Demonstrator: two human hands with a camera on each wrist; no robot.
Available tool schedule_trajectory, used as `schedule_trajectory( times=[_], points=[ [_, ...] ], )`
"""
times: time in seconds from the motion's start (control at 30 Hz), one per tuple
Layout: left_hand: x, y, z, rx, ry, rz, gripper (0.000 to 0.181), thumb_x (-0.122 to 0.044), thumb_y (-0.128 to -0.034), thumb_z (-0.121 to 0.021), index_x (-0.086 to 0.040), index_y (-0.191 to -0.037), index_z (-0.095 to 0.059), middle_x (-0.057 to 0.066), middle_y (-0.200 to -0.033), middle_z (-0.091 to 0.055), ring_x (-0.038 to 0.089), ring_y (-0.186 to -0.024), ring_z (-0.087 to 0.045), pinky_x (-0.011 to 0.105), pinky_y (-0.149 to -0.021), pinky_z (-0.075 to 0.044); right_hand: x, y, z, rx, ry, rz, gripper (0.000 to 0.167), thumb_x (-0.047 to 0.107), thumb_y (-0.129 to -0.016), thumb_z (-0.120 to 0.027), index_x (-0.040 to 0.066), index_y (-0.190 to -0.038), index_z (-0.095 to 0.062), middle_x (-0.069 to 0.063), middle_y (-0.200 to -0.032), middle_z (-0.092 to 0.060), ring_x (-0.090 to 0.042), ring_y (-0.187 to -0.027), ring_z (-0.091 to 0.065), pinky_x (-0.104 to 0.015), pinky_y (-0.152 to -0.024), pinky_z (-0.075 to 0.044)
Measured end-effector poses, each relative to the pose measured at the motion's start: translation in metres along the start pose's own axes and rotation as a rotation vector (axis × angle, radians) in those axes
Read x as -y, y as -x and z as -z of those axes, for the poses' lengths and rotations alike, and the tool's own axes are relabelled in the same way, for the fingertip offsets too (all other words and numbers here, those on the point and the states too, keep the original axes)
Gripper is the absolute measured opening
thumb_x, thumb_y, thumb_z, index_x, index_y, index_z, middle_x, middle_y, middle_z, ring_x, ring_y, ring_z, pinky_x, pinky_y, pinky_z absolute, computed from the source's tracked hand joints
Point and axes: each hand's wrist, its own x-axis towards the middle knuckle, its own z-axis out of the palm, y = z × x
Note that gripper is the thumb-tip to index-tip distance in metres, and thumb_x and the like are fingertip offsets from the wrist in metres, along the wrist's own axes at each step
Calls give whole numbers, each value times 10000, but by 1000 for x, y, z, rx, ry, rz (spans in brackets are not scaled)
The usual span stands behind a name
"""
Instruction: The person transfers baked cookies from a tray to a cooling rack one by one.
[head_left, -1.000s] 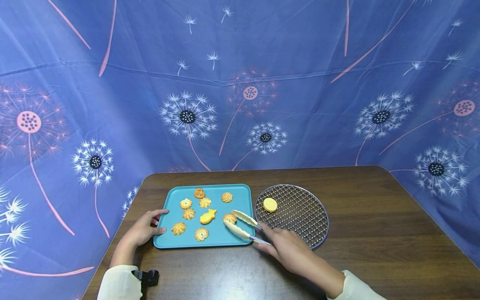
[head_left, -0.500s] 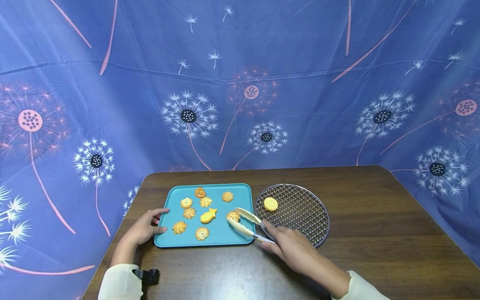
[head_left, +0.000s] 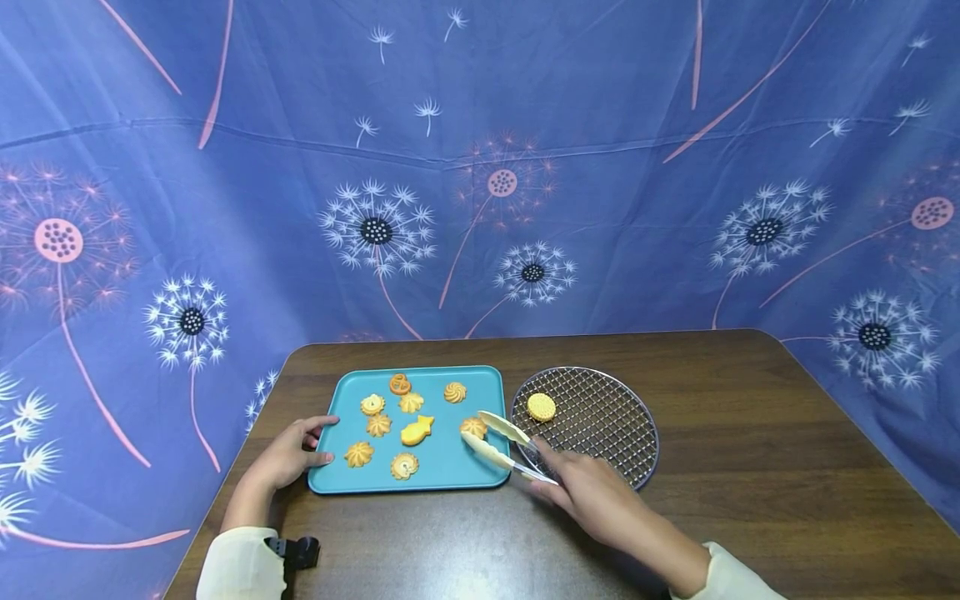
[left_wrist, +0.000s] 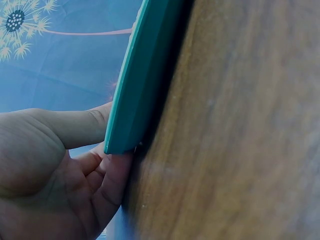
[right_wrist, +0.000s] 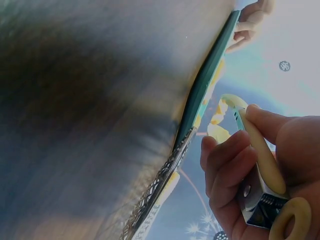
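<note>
My left hand [head_left: 287,454] grips the left edge of the turquoise tray [head_left: 457,479]; in the left wrist view, the thumb and fingers of that hand [left_wrist: 35,155] lie on either side of the tray rim [left_wrist: 132,100]. My right hand [head_left: 592,500] holds the tongs [head_left: 491,454], also gripped by the right hand [right_wrist: 230,175] in the right wrist view. Between the cream tong tips is a ridged round cookie [head_left: 472,427], over the tray's right part. Several other cookies lie on the tray, including a fish-shaped one [head_left: 416,431] and a pretzel [head_left: 400,384].
A round wire rack [head_left: 600,417] stands right of the tray, close to its edge, with one yellow round cookie [head_left: 541,407] at its left side. Wooden table [head_left: 765,433] extends to the right. A patterned blue cloth [head_left: 615,250] hangs behind.
My right hand, the tongs and the cookie between their tips have shifted a little right and toward the back. The left hand and tray have stayed in place.
</note>
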Motion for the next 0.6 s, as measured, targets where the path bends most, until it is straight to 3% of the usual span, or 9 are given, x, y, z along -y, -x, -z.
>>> schedule_trajectory(
  times=[0.27, 0.47, 0.6],
  points=[
    [2, -1, 0, 0, -4, -13, 595, 52, -858, -779, 74, -1409, -554, 161, -1043, -509, 270, -915, -490, 323, -673, -458, -5, 3, 4, -33, 12, 25, 621, 405, -960, -714, 81, -1470, -574, -105, -982, -741, -233, -807, -720, -403, -702, -572],
    [2, -1, 0, -4, -25, -21, 601, 40, -854, -788, 75, -1407, -556, 161, -1059, -522, 274, -926, -501, 343, -712, -448, -8, 5, 5, -33, 15, 4, 624, 383, -955, -727, 84, -1479, -568, -41, -900, -713, -185, -769, -694, -372, -679, -557],
    [2, -1, 0, -3, -25, -16, 601, 33, -857, -791, 71, -1410, -557, 166, -1072, -523, 275, -932, -504, 341, -723, -446, -10, 6, 6, -35, 13, -15, 624, 387, -954, -729, 99, -1484, -567, -62, -948, -731, -216, -819, -715, -402, -722, -573]
  ],
)
